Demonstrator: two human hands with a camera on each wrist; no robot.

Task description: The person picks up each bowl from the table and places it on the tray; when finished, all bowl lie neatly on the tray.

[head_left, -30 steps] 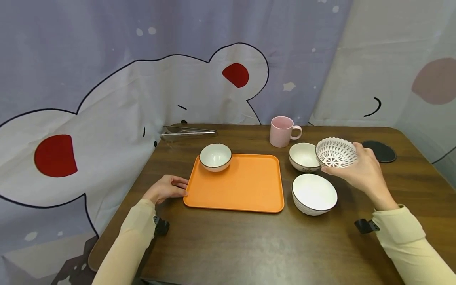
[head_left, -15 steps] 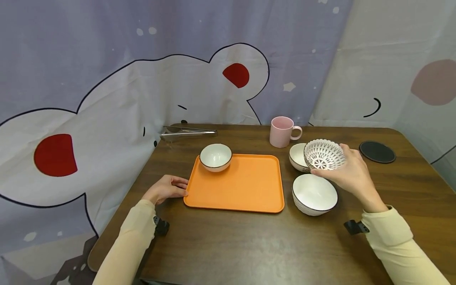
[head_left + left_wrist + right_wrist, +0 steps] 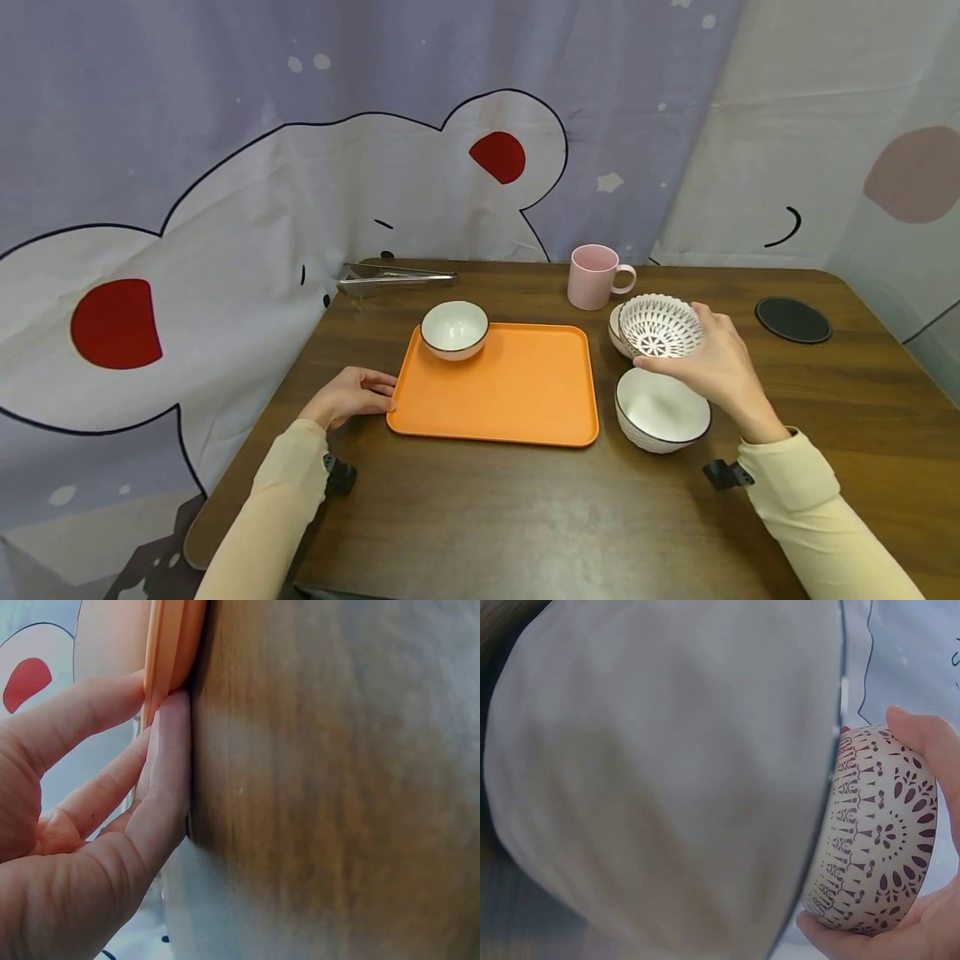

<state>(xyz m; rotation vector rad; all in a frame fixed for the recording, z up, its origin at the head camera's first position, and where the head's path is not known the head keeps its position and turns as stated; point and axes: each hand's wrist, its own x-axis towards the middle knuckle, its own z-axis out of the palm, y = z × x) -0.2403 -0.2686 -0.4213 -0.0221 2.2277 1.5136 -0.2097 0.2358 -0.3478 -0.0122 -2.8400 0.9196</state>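
Observation:
My right hand [image 3: 716, 362] holds a small white bowl with a dark cut-out-like pattern [image 3: 660, 327], thumb on its near side and fingers on its far side. In the right wrist view its patterned outside [image 3: 885, 832] shows between thumb and fingers. It hangs over another white bowl [image 3: 616, 332], hiding most of it. Just nearer stands a larger white bowl with a dark rim [image 3: 662, 407], which fills much of the right wrist view. At the orange tray's [image 3: 517, 392] near left corner, my left hand [image 3: 352, 396] pinches the rim between thumb and finger.
A white bowl with a dark rim [image 3: 454, 329] sits in the tray's far left corner. Behind stand metal tongs [image 3: 397, 277] and a pink mug [image 3: 592, 279]. A black round coaster [image 3: 792, 320] lies at the right. A printed curtain [image 3: 375, 183] hangs behind the table.
My right hand has carried the patterned bowl leftward, so it covers more of the bowl behind it and the black coaster shows fully. The left hand and tray stay put.

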